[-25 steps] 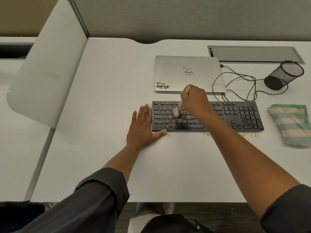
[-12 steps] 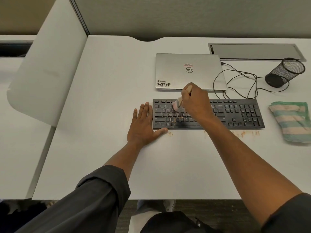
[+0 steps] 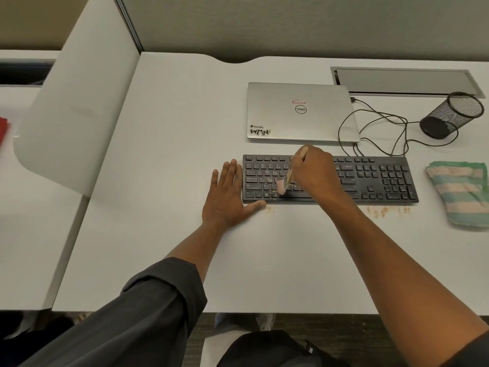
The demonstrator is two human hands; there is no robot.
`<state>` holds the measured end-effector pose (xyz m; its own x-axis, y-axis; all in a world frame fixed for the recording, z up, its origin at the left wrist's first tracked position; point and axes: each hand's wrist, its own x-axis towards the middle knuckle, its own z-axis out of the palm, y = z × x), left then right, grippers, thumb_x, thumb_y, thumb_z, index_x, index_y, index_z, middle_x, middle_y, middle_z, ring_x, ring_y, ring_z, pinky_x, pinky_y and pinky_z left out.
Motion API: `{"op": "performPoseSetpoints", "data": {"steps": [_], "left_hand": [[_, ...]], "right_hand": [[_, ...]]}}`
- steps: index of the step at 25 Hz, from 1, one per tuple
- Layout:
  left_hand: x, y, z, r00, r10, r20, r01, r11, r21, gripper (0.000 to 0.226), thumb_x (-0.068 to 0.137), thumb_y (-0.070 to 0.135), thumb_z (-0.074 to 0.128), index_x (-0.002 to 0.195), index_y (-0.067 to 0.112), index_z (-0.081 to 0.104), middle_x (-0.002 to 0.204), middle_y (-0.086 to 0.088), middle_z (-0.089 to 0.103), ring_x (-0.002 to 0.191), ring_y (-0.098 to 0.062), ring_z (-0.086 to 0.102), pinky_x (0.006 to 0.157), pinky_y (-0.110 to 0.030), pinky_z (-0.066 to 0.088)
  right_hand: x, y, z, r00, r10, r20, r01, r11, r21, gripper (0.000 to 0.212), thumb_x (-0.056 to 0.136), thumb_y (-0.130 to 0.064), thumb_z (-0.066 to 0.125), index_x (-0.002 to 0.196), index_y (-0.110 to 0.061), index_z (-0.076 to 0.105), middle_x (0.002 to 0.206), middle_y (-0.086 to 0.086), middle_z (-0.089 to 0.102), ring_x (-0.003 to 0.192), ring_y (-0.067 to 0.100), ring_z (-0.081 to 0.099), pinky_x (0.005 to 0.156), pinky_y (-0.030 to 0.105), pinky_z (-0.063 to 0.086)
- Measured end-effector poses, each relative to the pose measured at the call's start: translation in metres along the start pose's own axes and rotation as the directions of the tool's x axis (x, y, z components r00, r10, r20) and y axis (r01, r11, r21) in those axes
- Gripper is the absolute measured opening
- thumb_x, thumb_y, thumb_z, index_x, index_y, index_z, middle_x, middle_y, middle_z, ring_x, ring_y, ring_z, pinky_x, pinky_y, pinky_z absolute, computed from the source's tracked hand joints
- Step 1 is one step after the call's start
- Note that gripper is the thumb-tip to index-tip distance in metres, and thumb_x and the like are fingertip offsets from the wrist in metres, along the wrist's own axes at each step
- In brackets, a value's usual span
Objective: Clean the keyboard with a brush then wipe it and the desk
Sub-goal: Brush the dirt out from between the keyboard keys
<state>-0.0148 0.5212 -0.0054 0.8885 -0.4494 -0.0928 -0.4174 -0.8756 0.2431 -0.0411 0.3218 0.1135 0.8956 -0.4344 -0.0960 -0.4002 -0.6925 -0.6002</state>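
Desk [image 3: 164, 160]: bears all items listed.
Keyboard [image 3: 375, 181]: centre-right of desk, lengthwise along the near edge.
Laptop [image 3: 299, 112]: closed, directly behind keyboard.
Cable [image 3: 381, 128]: loops between laptop's right side and pen cup, behind keyboard.
Pen cup [image 3: 449, 115]: on its side, right of laptop.
Hatch [image 3: 404, 80]: set in desk behind pen cup.
Cloth [image 3: 460, 192]: right of keyboard.
Crumbs [image 3: 386, 211]: on desk just before keyboard.
Left hand [image 3: 227, 197]: flat on desk, against keyboard's left end.
Right hand [image 3: 315, 170]: over keyboard, holding brush [image 3: 284, 184], bristles on left-hand keys.
Divider panel [image 3: 76, 102]: left of desk.
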Motion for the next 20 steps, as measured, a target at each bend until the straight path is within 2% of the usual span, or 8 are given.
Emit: {"op": "performPoseSetpoints", "data": {"steps": [4,7,10,13,15,18,20], "left_hand": [[0.000,0.000,-0.001,1.000,0.001,0.003,-0.001,1.000,0.001,0.120,0.081,0.092,0.027,0.162,0.008,-0.002,0.170,-0.007,-0.008,0.156,-0.019,-0.014,0.126,-0.045,-0.008],[0.000,0.000,-0.001,1.000,0.000,0.002,0.000,1.000,-0.003,0.119,0.081,0.091,0.027,0.162,0.009,-0.002,0.170,-0.007,-0.008,0.156,-0.019,-0.015,0.126,-0.045,-0.008],[0.000,-0.001,0.000,1.000,-0.001,0.007,0.001,1.000,0.000,0.119,0.081,0.091,0.026,0.162,0.009,-0.003,0.170,-0.007,-0.009,0.156,-0.019,-0.016,0.126,-0.045,-0.008],[0.000,0.000,0.000,1.000,0.004,0.005,-0.004,1.000,-0.007,0.118,0.082,0.091,0.027,0.162,0.010,-0.003,0.170,-0.007,-0.009,0.156,-0.019,-0.015,0.126,-0.046,-0.007],[0.000,0.000,0.000,1.000,0.004,0.006,-0.004,1.000,-0.011,0.118,0.082,0.090,0.027,0.162,0.010,-0.003,0.170,-0.008,-0.008,0.156,-0.019,-0.015,0.126,-0.046,-0.008],[0.000,0.000,0.000,1.000,0.005,0.006,-0.005,1.000,-0.002,0.117,0.082,0.090,0.027,0.162,0.010,-0.004,0.170,-0.008,-0.008,0.156,-0.019,-0.016,0.126,-0.045,-0.008],[0.001,-0.001,0.000,1.000,0.004,0.007,-0.004,1.000,-0.006,0.118,0.082,0.090,0.027,0.162,0.010,-0.004,0.170,-0.007,-0.008,0.156,-0.019,-0.015,0.126,-0.045,-0.008]], "right_hand": [[-0.003,0.004,-0.002,0.996,-0.068,-0.055,0.073,0.993,0.095,0.022,0.100,-0.023,0.044,0.093,-0.012,0.062,0.081,0.005,0.067,0.076,0.021,0.062,0.064,0.032,0.047],[-0.009,0.008,0.005,0.996,-0.092,0.015,0.092,0.994,0.054,0.022,0.098,-0.024,0.045,0.092,-0.013,0.062,0.078,0.004,0.067,0.076,0.022,0.064,0.068,0.036,0.051],[-0.012,0.013,0.000,0.990,-0.088,0.108,0.081,0.994,0.067,0.021,0.098,-0.023,0.046,0.093,-0.014,0.064,0.078,0.004,0.069,0.076,0.022,0.067,0.069,0.034,0.052],[-0.011,0.014,-0.004,0.994,-0.098,0.038,0.092,0.987,0.133,0.020,0.098,-0.025,0.047,0.093,-0.016,0.064,0.077,0.003,0.069,0.075,0.020,0.067,0.070,0.034,0.053],[-0.015,0.010,0.000,0.993,-0.120,0.023,0.117,0.989,0.087,0.020,0.098,-0.025,0.047,0.093,-0.015,0.063,0.076,0.003,0.068,0.073,0.020,0.065,0.067,0.033,0.050],[-0.023,0.006,0.005,0.983,-0.158,0.097,0.163,0.986,-0.038,0.023,0.097,-0.021,0.045,0.089,-0.011,0.064,0.075,0.006,0.067,0.071,0.024,0.064,0.061,0.032,0.047],[-0.022,0.006,0.001,0.987,-0.136,0.089,0.138,0.990,-0.006,0.023,0.097,-0.021,0.045,0.089,-0.012,0.064,0.076,0.005,0.067,0.072,0.023,0.064,0.061,0.031,0.047]]}}
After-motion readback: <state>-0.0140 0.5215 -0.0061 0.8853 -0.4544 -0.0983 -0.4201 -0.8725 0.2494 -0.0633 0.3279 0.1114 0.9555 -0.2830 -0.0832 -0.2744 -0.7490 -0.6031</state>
